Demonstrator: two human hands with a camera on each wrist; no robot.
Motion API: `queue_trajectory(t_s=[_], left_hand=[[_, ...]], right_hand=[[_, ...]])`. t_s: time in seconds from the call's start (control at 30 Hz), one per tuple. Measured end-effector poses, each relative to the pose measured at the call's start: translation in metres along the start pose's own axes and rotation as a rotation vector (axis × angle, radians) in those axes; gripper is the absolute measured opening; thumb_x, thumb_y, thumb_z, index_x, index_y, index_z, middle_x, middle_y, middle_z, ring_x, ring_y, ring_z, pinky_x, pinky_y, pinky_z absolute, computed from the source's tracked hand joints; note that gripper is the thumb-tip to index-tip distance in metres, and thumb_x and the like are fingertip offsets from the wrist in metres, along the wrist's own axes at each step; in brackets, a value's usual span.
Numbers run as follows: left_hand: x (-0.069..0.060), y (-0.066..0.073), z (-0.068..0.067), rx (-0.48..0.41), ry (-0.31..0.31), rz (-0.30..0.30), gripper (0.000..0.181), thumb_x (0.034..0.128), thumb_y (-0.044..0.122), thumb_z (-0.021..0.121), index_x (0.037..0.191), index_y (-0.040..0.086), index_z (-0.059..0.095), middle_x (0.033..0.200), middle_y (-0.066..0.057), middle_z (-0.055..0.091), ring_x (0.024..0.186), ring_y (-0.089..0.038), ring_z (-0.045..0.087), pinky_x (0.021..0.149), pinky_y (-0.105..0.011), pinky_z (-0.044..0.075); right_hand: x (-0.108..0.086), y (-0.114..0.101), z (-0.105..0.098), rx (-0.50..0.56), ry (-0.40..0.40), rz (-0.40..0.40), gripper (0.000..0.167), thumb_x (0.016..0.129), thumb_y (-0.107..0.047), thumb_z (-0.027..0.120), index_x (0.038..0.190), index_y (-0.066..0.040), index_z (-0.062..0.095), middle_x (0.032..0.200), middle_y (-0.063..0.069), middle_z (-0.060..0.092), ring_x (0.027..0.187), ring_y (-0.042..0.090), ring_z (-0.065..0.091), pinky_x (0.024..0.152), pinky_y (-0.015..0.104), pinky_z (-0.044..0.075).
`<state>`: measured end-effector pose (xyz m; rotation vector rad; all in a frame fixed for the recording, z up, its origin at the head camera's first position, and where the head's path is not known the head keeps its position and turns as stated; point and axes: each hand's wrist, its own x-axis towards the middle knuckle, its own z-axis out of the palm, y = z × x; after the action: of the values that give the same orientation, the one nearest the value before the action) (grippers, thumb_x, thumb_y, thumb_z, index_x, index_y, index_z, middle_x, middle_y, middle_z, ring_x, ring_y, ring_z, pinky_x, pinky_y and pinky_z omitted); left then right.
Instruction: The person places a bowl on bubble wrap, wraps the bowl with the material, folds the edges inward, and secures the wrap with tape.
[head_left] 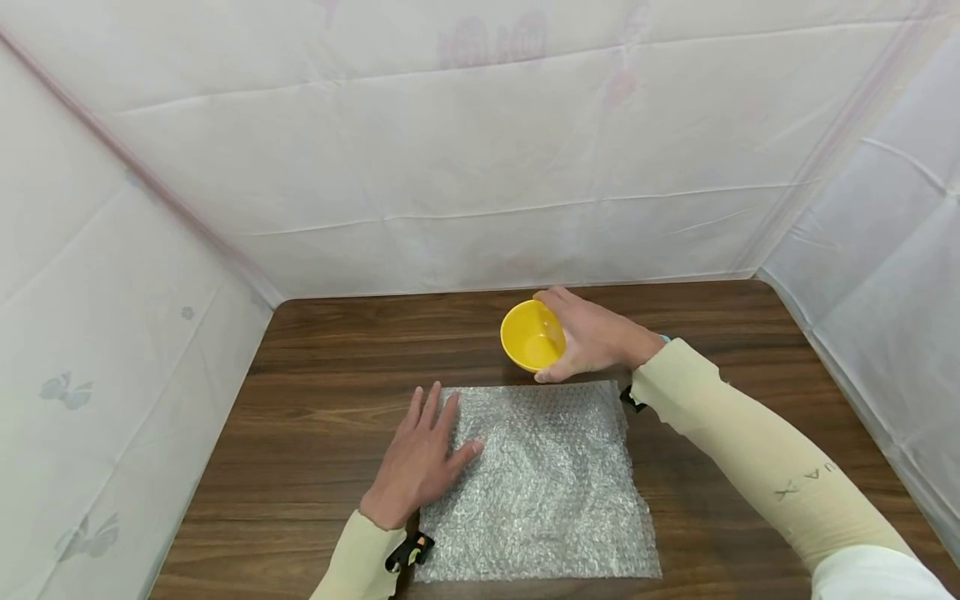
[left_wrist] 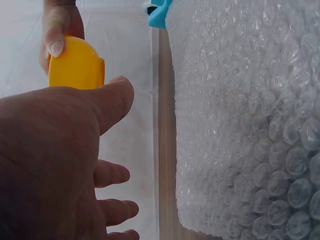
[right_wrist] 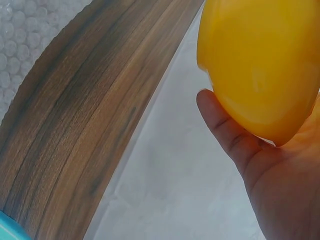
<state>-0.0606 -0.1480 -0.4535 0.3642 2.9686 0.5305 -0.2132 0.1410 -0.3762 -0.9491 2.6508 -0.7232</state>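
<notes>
A yellow bowl (head_left: 528, 337) is gripped at its right side by my right hand (head_left: 588, 337), thumb at the near rim. The left wrist view puts this bowl (left_wrist: 75, 62) off the table, and in the right wrist view its smooth outer wall (right_wrist: 260, 65) lies against the right hand (right_wrist: 270, 185). A sheet of clear bubble wrap (head_left: 547, 483) lies flat on the table in front of the bowl. My left hand (head_left: 420, 458) is at the sheet's left edge, fingers extended and spread, holding nothing. Whether its palm touches the sheet is unclear.
The dark wood table (head_left: 322, 417) ends at a pale sheet wall (head_left: 450, 167) behind, with similar sheets on both sides. A black strap piece (head_left: 410, 552) is on the left wrist. Something light blue (left_wrist: 160, 15) shows partly in the left wrist view.
</notes>
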Motion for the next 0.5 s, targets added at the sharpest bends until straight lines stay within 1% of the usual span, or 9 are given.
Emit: queue_trajectory(t_s=[0.13, 0.27, 0.5], left_hand=[[0.000, 0.000, 0.000, 0.002, 0.000, -0.001, 0.077, 0.1019, 0.051, 0.061, 0.159, 0.003, 0.041, 0.169, -0.027, 0.026, 0.158, -0.051, 0.021, 0.125, -0.064, 0.029], [0.001, 0.000, -0.001, 0.003, 0.001, -0.004, 0.078, 0.1012, 0.051, 0.062, 0.159, 0.003, 0.041, 0.169, -0.027, 0.027, 0.158, -0.051, 0.021, 0.124, -0.064, 0.030], [0.001, -0.001, -0.001, 0.000, 0.005, -0.007, 0.079, 0.1006, 0.051, 0.063, 0.159, 0.004, 0.040, 0.169, -0.027, 0.027, 0.158, -0.051, 0.021, 0.123, -0.065, 0.031]], right_hand=[[-0.002, -0.004, 0.000, -0.009, 0.001, -0.007, 0.115, 0.067, -0.052, 0.091, 0.156, -0.007, 0.035, 0.146, 0.008, 0.047, 0.106, 0.021, 0.061, 0.090, 0.037, 0.056], [-0.004, -0.008, 0.000, -0.002, -0.017, -0.005, 0.116, 0.067, -0.052, 0.090, 0.157, -0.006, 0.033, 0.149, 0.007, 0.046, 0.108, 0.021, 0.060, 0.091, 0.038, 0.056], [-0.008, -0.016, 0.001, 0.013, -0.033, -0.012, 0.116, 0.068, -0.051, 0.091, 0.159, -0.009, 0.032, 0.150, 0.006, 0.045, 0.109, 0.020, 0.060, 0.092, 0.038, 0.057]])
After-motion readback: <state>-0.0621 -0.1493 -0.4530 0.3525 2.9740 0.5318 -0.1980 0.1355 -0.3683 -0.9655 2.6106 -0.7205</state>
